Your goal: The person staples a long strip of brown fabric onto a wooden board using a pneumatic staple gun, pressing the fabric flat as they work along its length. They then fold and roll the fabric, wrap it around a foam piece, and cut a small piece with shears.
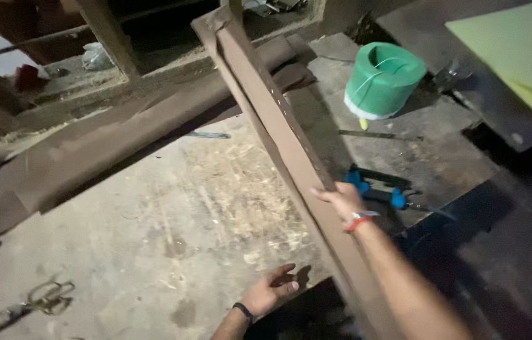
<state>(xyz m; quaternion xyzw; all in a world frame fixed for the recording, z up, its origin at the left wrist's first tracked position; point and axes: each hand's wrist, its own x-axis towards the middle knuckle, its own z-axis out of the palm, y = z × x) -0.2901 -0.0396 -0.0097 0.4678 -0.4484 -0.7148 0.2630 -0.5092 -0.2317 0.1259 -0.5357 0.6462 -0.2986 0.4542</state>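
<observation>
Head view: right hand (343,200) closed around the edge of a long brown board (278,135), grip wrapped on it about midway, board running slantwise from the top of the frame down past the near edge of the bench (171,214). Left hand (272,291) open, fingers spread, resting at the bench's near edge, holding nothing. Green spool (382,79) standing upright on the far right of the bench, wound with cord, a loose strand across its top; inside of its core too dark to read. Blue-handled tool (376,187) lying just behind the right hand, partly hidden by it. Metal scissors (39,299) at lower left, cut off by the frame. Yellow-green sheet (517,47) at upper right, cropped.
</observation>
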